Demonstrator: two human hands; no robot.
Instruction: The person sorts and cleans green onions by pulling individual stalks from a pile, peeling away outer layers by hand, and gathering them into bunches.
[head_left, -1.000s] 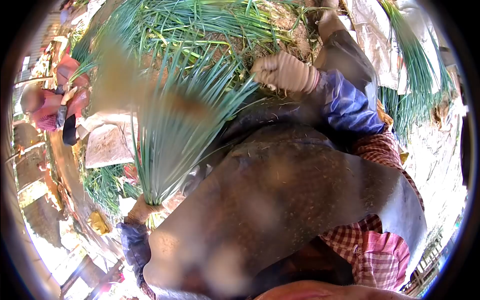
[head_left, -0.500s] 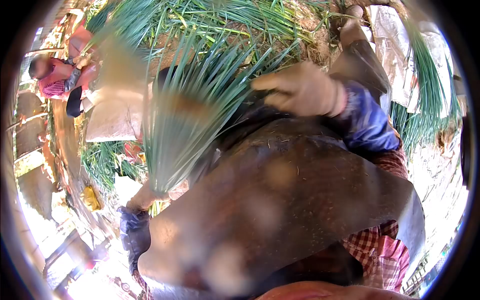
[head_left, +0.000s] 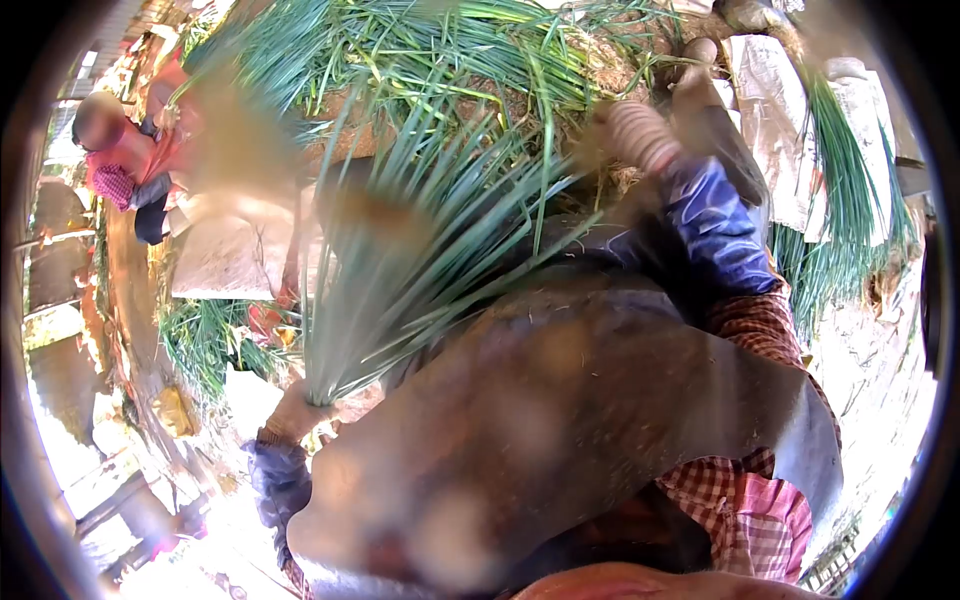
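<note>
My left hand (head_left: 295,412) grips the leaf bunch (head_left: 450,242) by its base, probably so the blades fan freely beyond my apron (head_left: 570,400). My right hand (head_left: 640,135) is near the leaf pile (head_left: 440,50), fingers blurred; I cannot tell whether they pinch anything.

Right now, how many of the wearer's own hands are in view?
2: the left hand, gripping the leaf bunch at its base; the right hand, near the leaf pile.

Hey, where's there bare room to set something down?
The pale slab between the held leaves and co-worker looks bare; so does the bright ground below the hanging leaves. Crowded: the top, under the leaf pile.
</note>
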